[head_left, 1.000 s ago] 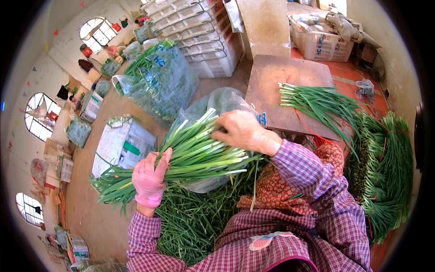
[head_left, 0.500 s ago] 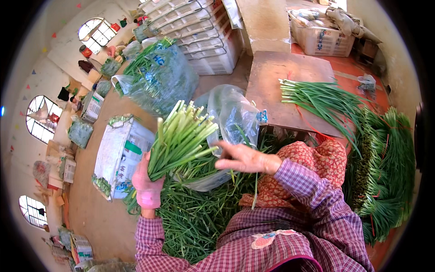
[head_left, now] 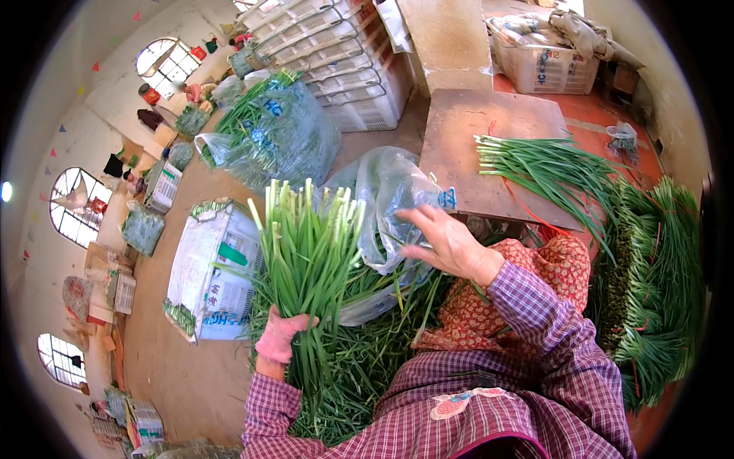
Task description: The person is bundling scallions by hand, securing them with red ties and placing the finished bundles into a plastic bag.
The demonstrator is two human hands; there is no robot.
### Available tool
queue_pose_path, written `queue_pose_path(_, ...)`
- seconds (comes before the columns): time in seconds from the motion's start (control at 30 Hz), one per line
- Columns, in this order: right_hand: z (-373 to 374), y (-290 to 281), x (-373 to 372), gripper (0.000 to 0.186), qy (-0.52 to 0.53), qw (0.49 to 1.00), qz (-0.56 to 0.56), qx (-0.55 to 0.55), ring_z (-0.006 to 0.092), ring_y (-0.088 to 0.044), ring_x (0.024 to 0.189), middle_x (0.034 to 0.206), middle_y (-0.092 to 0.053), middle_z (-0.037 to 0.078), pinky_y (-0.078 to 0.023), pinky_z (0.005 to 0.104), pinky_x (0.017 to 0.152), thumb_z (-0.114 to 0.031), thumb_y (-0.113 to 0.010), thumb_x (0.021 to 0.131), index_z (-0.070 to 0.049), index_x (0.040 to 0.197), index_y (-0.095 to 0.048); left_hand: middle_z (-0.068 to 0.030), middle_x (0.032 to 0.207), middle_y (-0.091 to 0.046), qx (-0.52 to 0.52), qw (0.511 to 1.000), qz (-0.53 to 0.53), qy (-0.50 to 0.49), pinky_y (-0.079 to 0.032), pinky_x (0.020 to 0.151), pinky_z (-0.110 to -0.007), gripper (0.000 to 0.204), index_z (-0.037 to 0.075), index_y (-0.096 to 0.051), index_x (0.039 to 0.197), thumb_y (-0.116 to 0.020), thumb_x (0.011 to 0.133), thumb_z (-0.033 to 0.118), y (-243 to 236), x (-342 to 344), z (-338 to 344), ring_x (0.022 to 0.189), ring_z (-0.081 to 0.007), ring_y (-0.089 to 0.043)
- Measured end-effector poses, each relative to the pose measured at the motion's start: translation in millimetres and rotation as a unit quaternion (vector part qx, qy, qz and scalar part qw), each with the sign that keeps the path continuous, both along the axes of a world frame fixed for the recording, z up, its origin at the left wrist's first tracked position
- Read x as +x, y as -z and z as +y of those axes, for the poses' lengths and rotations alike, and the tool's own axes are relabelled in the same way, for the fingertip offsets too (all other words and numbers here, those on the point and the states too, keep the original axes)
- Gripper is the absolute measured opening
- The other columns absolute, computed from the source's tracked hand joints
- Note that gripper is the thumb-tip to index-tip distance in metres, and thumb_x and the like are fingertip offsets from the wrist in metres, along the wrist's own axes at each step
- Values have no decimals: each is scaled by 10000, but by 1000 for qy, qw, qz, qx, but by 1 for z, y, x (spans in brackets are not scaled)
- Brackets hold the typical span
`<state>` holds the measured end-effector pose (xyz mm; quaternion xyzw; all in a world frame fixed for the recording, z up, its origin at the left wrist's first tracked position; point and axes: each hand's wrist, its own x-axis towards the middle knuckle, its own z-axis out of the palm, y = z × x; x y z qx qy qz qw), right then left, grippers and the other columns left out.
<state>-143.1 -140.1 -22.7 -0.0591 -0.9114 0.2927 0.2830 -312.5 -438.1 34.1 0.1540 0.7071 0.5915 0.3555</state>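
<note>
The left hand (head_left: 281, 336) is wrapped tight around a bunch of green chives (head_left: 310, 252), gripping it low on the stalks so the pale cut ends stand upright above the fist and the leafy tips hang down past it. The right hand (head_left: 447, 243) is held open, fingers spread and loosely curved, gripping nothing; it hovers just to the right of the bunch, with its fingertips close to a clear plastic bag (head_left: 390, 206) that lies crumpled beyond and between both hands. Whether the fingers actually touch the bag cannot be told.

Below both hands lies a loose heap of chives (head_left: 359, 375) against the person's lap. Left of the left hand sits a white sack (head_left: 210, 268) on the floor. Beyond the right hand is a wooden desk (head_left: 474, 122) with a small sheaf of chives (head_left: 550, 164) lying across it. Far to the right of the right hand, tied bundles of chives (head_left: 657, 283) are stacked. Beyond the bag stands a large plastic bag stuffed with greens (head_left: 275, 134).
</note>
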Motion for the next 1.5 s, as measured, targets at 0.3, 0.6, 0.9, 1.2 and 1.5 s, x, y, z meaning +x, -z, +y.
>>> queue_pose_path(0.3, -7, -62, -69, 475, 70, 958, 195, 196, 283, -525, 1077, 1106, -561, 81, -413, 430, 941, -271, -760, 754, -96, 1160, -585, -72, 1012, -693, -25, 996, 20, 79, -523, 781, -313, 497, 1, -635, 1138, -698, 645, 6, 17, 24, 22, 854, -185, -648)
queue_pose_path(0.6, -31, -86, -21, 115, 73, 966, 244, -42, 313, -651, 754, 868, -647, 125, -521, 380, 649, -55, -616, 863, -46, 978, -606, -62, 1031, -676, -45, 996, -47, 61, -539, 808, -327, 397, 28, -615, 1076, -766, 709, 28, 43, 31, 18, 897, -176, -647)
queue_pose_path(0.9, -55, -80, -22, 195, -6, 973, 188, -132, 386, -652, 724, 805, -640, 208, -526, 454, 609, -94, -634, 856, -6, 979, -513, -42, 970, -675, -50, 994, 34, 90, -540, 734, -301, 335, -6, -633, 1034, -743, 718, 15, 50, 36, 21, 829, -142, -636)
queue_pose_path(1.2, -71, -35, -50, 389, 38, 984, 25, -173, 369, -667, 765, 782, -686, 173, -517, 442, 647, -110, -697, 801, 15, 1101, -484, -22, 920, -678, -54, 997, 17, 55, -532, 683, -301, 361, 9, -649, 1051, -739, 702, -3, 34, 55, 35, 772, -129, -623)
queue_pose_path(1.5, -59, -34, -44, 232, -15, 944, 37, -326, 188, -626, 593, 706, -665, 103, -507, 320, 591, -150, -617, 832, 36, 964, -655, -44, 951, -685, -36, 997, -1, 72, -537, 711, -309, 410, 5, -639, 1087, -733, 689, -14, 51, 45, 24, 810, -154, -641)
